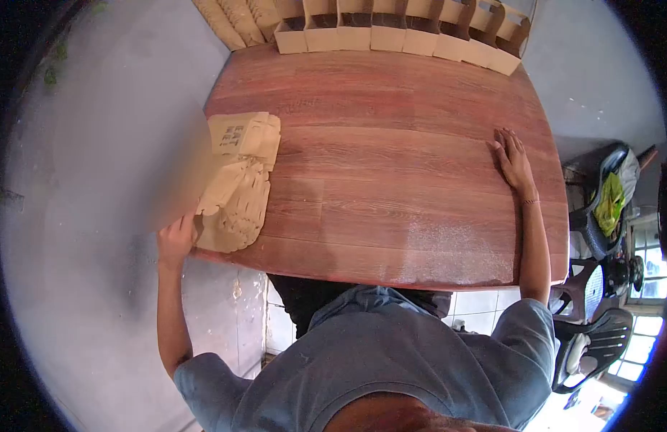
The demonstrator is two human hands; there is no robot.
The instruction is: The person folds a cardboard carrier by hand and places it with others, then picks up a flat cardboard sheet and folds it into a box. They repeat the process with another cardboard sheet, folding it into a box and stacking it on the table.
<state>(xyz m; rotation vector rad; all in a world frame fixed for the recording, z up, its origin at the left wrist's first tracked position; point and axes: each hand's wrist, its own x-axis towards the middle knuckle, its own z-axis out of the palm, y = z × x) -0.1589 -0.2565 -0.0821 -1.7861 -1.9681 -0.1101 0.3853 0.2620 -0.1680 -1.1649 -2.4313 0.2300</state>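
Lettering (231, 135): two short lines of dark capitals, reading "EAT" and "ME", the second closed by a small mark resembling an exclamation point. The words are printed on a flat, brown cardboard piece (258, 135), which lies at the left side of the wooden-patterned tabletop (391, 165), at the far end of a group of similar flat pieces (236, 209). The print stands turned sideways, its lines running from far to near, and occupies the left part of the piece's visible face.
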